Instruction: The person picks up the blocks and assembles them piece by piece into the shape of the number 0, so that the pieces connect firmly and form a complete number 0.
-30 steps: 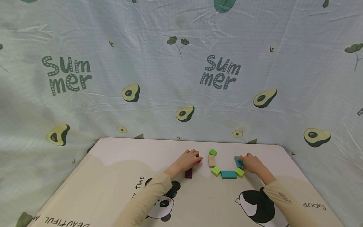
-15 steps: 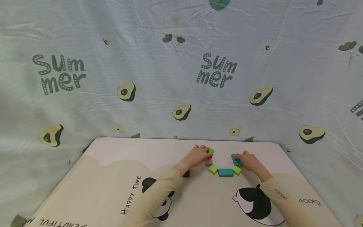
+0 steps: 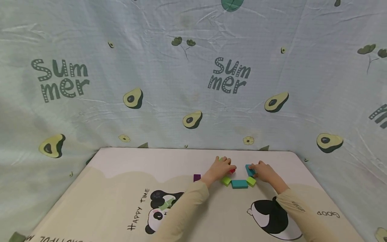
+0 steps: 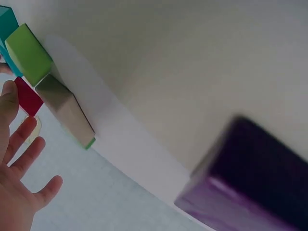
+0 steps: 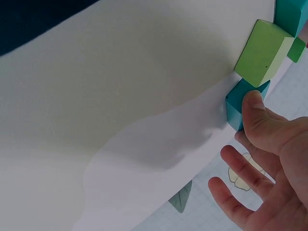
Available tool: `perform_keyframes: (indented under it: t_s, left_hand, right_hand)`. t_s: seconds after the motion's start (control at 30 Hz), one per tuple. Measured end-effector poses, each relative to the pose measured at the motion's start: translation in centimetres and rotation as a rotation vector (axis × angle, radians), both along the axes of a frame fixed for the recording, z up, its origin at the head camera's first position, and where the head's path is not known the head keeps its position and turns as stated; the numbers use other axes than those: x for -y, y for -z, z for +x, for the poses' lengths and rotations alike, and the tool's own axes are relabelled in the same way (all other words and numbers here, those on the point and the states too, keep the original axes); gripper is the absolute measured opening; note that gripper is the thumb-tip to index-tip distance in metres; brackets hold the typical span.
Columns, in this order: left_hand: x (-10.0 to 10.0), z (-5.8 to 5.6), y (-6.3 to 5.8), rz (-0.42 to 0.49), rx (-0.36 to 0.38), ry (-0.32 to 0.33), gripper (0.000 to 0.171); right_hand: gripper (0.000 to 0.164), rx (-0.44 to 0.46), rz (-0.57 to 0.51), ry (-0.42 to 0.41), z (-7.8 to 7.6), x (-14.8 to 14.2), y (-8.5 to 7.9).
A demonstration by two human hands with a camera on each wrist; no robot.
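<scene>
Between its thumb and forefinger my left hand [image 3: 220, 169] pinches a small red block [image 4: 29, 97], while its other fingers spread out. It is above the row of blocks, and in the head view it hides the plain wooden block [image 4: 67, 107]. My right hand [image 3: 266, 172] pinches a teal block [image 5: 237, 103] at the right end of the row, by a light green block [image 5: 262, 53]. A second teal block [image 3: 240, 184] lies between that green block and another light green block [image 3: 226, 181]. Behind the left fingers a further green block [image 3: 221, 159] is mostly covered.
A dark purple block [image 3: 197, 177] stands left of the row, partly behind the left forearm. The tabletop [image 3: 127, 161] is printed with a panda and lettering. A hanging cloth [image 3: 163, 84] with avocado prints stands behind the table's far edge.
My left hand has moved right with the red block, from near the purple block past the wooden one into the space inside the row. My right hand keeps its pinch on the teal block.
</scene>
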State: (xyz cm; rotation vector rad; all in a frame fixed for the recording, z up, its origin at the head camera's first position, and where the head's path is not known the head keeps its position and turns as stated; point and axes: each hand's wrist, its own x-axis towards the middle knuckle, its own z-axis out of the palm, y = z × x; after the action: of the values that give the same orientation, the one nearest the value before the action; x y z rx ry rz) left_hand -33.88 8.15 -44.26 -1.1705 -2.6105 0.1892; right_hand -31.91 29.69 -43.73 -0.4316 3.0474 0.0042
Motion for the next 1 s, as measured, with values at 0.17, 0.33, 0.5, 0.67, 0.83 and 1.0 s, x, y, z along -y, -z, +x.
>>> perform_keyframes:
  t_s: [0.17, 0.33, 0.5, 0.67, 0.83, 1.0]
  left_hand:
    - [-0.9, -0.1, 0.7, -0.049, -0.028, -0.020, 0.033]
    - [-1.7, -0.1, 1.0, -0.048, -0.010, -0.050, 0.032]
    - [-2.7, -0.3, 0.9, -0.051, -0.042, -0.067, 0.029]
    - [-2.1, 0.0, 0.6, -0.045, -0.075, -0.032, 0.028]
    - [-0.8, 0.7, 0.3, -0.029, -0.026, 0.040, 0.021]
    - [0.1, 0.8, 0.5, -0.016, -0.007, 0.076, 0.022]
  right_hand:
    - [0.040, 0.003, 0.004, -0.004, -0.1, 0.3, 0.2]
    - [0.040, 0.006, 0.011, 0.003, -0.2, 0.5, 0.3]
    - [0.040, -0.015, 0.038, 0.007, -0.1, 0.2, 0.1]
    - [0.040, -0.012, 0.046, -0.004, -0.2, 0.2, 0.2]
    - [0.039, -0.009, 0.047, -0.004, -0.1, 0.1, 0.2]
    - [0.040, -0.011, 0.047, -0.001, -0.1, 0.2, 0.2]
